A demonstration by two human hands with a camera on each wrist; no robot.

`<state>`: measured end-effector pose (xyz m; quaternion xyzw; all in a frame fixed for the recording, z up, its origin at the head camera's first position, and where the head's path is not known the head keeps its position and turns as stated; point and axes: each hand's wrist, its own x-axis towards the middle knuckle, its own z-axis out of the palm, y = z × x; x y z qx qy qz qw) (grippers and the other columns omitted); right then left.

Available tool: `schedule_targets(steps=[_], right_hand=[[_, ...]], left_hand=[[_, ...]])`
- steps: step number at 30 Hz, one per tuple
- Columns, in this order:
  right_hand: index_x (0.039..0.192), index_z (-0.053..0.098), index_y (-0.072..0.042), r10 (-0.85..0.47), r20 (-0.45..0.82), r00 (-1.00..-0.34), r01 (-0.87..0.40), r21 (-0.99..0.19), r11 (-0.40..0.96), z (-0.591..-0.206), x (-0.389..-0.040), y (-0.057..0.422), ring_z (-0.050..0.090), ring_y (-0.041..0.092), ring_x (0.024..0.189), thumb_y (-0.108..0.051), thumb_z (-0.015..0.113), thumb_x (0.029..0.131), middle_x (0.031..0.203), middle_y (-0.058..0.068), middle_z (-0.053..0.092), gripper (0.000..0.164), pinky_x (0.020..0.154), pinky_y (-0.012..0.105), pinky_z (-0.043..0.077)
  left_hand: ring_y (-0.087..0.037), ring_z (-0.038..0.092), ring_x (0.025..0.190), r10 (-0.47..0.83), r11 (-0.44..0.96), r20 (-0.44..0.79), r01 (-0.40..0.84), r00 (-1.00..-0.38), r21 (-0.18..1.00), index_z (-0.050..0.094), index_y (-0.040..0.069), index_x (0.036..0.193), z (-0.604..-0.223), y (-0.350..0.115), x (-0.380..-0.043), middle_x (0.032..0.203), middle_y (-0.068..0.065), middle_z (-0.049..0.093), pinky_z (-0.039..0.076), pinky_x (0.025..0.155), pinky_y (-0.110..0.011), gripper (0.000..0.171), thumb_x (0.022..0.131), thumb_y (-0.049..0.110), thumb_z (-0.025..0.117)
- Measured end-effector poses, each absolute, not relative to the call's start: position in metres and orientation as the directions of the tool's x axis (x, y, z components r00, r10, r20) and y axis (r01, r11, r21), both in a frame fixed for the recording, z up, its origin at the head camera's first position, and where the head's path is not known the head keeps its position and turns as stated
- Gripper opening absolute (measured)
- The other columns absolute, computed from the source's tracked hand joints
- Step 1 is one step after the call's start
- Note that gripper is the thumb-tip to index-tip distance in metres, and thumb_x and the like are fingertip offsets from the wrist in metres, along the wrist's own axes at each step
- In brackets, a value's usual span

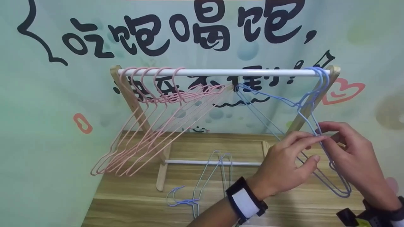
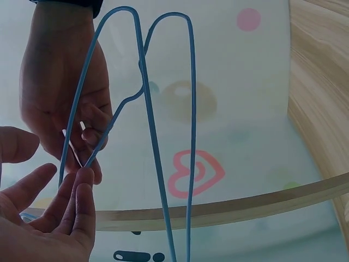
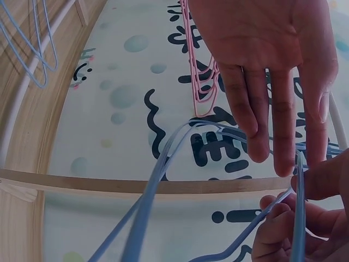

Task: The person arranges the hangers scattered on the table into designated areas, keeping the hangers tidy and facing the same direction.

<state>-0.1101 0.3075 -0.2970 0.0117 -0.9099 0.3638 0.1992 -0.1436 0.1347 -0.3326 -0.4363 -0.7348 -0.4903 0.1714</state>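
Observation:
Two blue clothes hangers hang by their hooks at the right end of the rack's white top rod. My right hand pinches the wire of the nearer one at its right shoulder, with curled fingers seen also in the right wrist view. My left hand is close on the other side, its fingers mostly straight and the fingertips at the same wire. In the right wrist view, the left hand's palm and extended fingers show.
Several pink hangers hang at the rod's left end. More blue hangers lie at the front, leaning over the rack's lower white rod. The wooden rack leg stands on a wood-grain table before a printed backdrop.

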Motion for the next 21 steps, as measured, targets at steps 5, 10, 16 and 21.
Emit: schedule_targets(steps=[5,10,16,21], right_hand=[[0.132,0.059,-0.015,0.123,0.375,-0.919,-0.170,-0.657,0.735,-0.2982,-0.1104,0.3101,0.058,0.009,0.080,-0.016,0.055,0.100,0.116,0.001,0.061,0.033,0.066,0.008,0.048],[0.131,0.060,-0.016,0.123,0.391,-0.912,-0.191,-0.670,0.717,-0.2990,-0.1105,0.3133,0.059,0.009,0.086,-0.014,0.056,0.099,0.119,-0.002,0.061,0.032,0.069,0.005,0.046],[0.130,0.061,-0.018,0.119,0.404,-0.907,-0.206,-0.672,0.712,-0.2996,-0.1110,0.3162,0.059,0.008,0.090,-0.013,0.057,0.099,0.121,-0.002,0.062,0.032,0.067,0.008,0.045],[0.131,0.060,-0.018,0.121,0.400,-0.909,-0.198,-0.667,0.719,-0.3008,-0.1110,0.3172,0.058,0.007,0.092,-0.015,0.056,0.099,0.122,0.000,0.061,0.032,0.067,0.008,0.045]], left_hand=[[0.005,0.050,0.105,0.473,0.139,0.680,0.810,-0.560,0.570,0.056,0.017,0.138,-0.3334,0.1353,-0.1444,0.127,0.003,0.053,0.041,0.084,-0.005,0.043,0.095,0.021,0.061],[0.005,0.050,0.104,0.473,0.143,0.680,0.811,-0.560,0.568,0.057,0.017,0.137,-0.3341,0.1352,-0.1444,0.128,0.003,0.053,0.041,0.085,-0.005,0.042,0.096,0.021,0.061],[0.004,0.051,0.102,0.468,0.142,0.685,0.812,-0.559,0.566,0.057,0.016,0.137,-0.3349,0.1347,-0.1447,0.127,0.002,0.054,0.041,0.086,-0.006,0.042,0.096,0.021,0.061],[0.004,0.051,0.102,0.471,0.147,0.676,0.806,-0.566,0.573,0.057,0.016,0.137,-0.3350,0.1339,-0.1448,0.126,0.002,0.054,0.041,0.086,-0.006,0.041,0.096,0.022,0.061]])
